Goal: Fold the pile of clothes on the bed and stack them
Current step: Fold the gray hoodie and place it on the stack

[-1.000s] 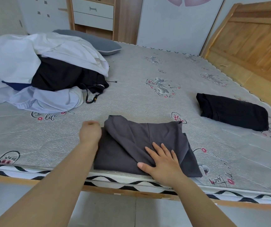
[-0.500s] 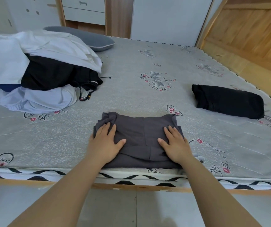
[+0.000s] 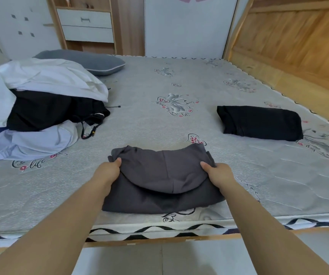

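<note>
Head view: I am pinching the grey garment (image 3: pixel 163 181) at lower centre with my left hand (image 3: pixel 108 171) and right hand (image 3: pixel 218 174), probably lifting it toward the black folded one (image 3: pixel 259 123).

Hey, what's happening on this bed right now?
A person is folding laundry on the mattress. The left hand and right hand each grip a side of a dark grey garment near the front edge, its upper layer lifted partway through a fold. A folded black garment lies off to the right, and an unfolded pile of clothes waits at the left.
</note>
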